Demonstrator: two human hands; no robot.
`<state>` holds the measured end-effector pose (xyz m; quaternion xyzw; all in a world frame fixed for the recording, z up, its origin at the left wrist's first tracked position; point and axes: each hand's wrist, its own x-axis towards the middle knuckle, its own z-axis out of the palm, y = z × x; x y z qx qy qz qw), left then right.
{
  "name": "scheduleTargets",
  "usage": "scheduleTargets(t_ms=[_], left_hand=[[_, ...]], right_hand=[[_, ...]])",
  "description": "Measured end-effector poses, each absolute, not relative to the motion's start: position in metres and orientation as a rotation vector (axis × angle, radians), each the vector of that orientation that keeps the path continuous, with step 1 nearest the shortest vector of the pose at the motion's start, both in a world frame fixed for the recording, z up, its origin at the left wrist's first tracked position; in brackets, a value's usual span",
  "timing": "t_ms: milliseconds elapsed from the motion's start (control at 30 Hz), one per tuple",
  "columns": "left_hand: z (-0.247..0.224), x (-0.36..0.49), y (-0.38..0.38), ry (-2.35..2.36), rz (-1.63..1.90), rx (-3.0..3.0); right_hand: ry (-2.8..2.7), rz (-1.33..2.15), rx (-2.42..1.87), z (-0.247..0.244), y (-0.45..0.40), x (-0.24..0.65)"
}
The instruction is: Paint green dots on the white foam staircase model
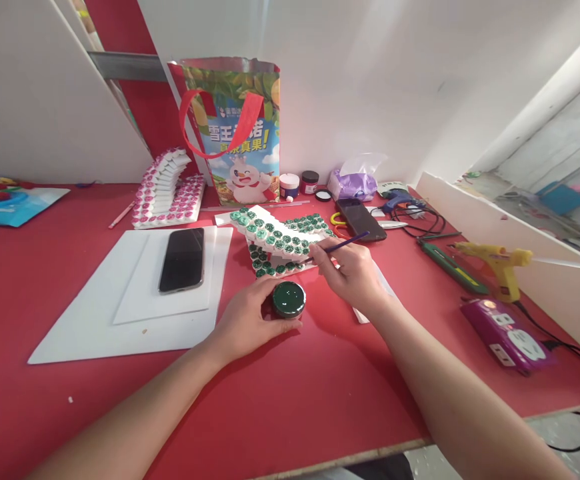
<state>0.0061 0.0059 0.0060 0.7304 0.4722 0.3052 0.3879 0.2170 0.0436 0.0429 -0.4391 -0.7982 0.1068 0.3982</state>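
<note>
My left hand (250, 319) is wrapped round a small open jar of dark green paint (289, 299) on the red table. Pinched in my right hand (347, 270) is a thin dark brush (343, 245), its tip against the white model's near right edge. The white curved model (275, 237), lined with rows of green rosettes, lies just beyond the jar. Some rosettes at its left look paler green than the others. My right fingertips are close to the model's right end.
Behind stand a colourful bag (243, 143), a pink-dotted model (167, 193) and paint jars (310, 182). A phone (183, 260) rests on white boards (90, 307) at left. At right are another phone (361, 219), a yellow glue gun (500, 263) and a purple power box (507, 335).
</note>
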Motion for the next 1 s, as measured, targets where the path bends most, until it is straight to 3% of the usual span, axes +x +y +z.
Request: scheduleTargets(t_ms=[167,367,1000], left_hand=[[0.009,0.006,0.006,1.201,0.727,1.843],[0.012,0.005,0.006,1.223,0.681,1.823],[0.010,0.005,0.006,1.210,0.707,1.816]], right_hand=[[-1.787,0.359,-1.046,0.045,0.040,0.217],[-1.429,0.744,-0.920,0.052,0.035,0.217],[-1.678,0.862,-1.008,0.061,0.028,0.210]])
